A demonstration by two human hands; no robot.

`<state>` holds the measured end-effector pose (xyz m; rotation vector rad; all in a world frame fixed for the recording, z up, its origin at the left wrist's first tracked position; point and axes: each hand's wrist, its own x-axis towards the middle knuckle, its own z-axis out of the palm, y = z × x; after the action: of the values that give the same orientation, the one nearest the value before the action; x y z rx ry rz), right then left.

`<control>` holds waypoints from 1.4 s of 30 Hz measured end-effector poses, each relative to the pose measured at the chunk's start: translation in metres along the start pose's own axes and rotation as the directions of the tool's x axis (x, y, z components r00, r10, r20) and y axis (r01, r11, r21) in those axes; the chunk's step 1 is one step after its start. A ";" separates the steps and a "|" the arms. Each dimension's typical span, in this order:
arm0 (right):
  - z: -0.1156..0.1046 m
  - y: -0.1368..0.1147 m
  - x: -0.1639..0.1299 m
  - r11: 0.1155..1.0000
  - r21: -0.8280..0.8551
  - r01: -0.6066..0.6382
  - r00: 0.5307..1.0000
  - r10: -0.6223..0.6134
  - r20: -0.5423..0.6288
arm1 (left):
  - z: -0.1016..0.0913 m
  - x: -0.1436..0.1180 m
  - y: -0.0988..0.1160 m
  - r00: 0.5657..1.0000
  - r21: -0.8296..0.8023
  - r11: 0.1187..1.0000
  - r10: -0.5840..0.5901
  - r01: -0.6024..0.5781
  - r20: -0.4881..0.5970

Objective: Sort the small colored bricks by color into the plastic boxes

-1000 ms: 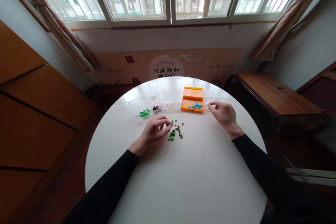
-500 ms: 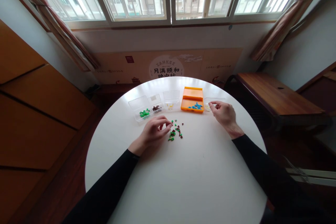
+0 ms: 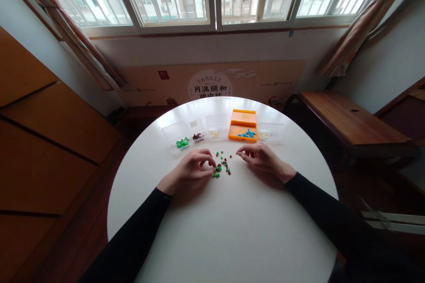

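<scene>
Flanking loose bricks (image 3: 222,166), "ZANKEE" board (image 3: 210,84) beyond

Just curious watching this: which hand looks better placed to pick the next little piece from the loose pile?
Probably the left hand: its fingertips sit at the edge of the pile of small green and brown pieces on the white round table. The right hand hovers slightly farther away.

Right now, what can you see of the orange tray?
The orange tray looks like plastic: a shallow box lying open, its lid part flat toward the window. The near half holds a small heap of blue pieces. It stands on the white round table between two clear boxes. Neither hand touches it.
</scene>
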<state>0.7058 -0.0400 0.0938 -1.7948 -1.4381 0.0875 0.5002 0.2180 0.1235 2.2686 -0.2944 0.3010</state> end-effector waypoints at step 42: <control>0.028 -0.035 0.000 0.975 -0.063 0.212 0.963 -0.220 -0.156 | 0.032 0.015 0.016 0.959 -0.234 0.971 -0.105 0.042 -0.265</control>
<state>0.6641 -0.0243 0.0974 -1.6287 -1.5173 -0.2011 0.5135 0.1814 0.1188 1.9782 -0.0921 0.5124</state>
